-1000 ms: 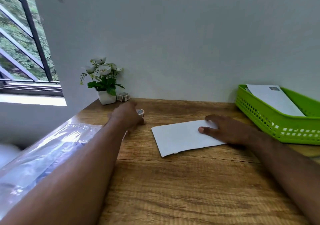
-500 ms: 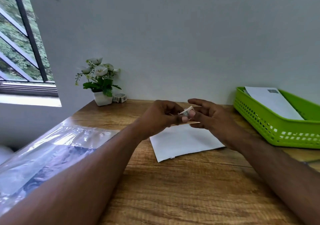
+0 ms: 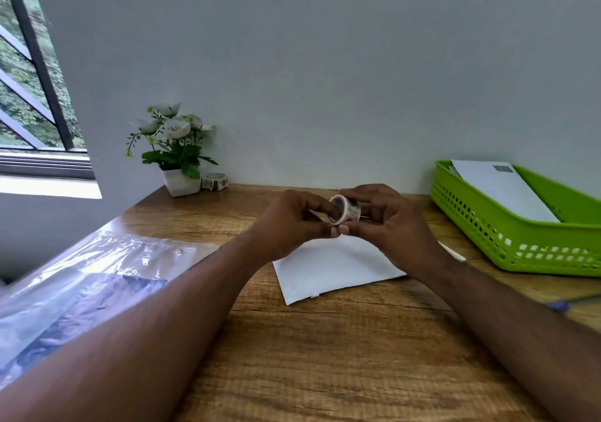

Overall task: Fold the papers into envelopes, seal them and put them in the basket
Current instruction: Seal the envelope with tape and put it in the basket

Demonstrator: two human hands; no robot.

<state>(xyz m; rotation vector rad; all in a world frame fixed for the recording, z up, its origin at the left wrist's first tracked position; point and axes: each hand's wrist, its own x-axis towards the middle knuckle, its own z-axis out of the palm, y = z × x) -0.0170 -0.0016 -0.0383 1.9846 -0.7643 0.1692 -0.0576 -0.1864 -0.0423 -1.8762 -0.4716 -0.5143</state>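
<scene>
A folded white paper envelope (image 3: 328, 269) lies flat on the wooden desk (image 3: 325, 356), partly hidden by my hands. Above it both hands hold a small roll of sticker tape (image 3: 346, 208). My left hand (image 3: 292, 223) pinches the roll's near side, and my right hand (image 3: 387, 220) grips it from the right with curled fingers. At the right stands a green basket (image 3: 507, 243) with one white envelope (image 3: 500, 191) leaning inside it.
A potted white flower (image 3: 174, 152) and a second tape roll (image 3: 215, 181) stand at the back left by the wall. A clear plastic sleeve with sheets (image 3: 81, 291) lies along the left edge. A purple-tipped pen (image 3: 559, 306) lies at the right.
My left hand picked the tape roll up from the back left and brought it to the middle. My right hand left the envelope and joined it on the roll.
</scene>
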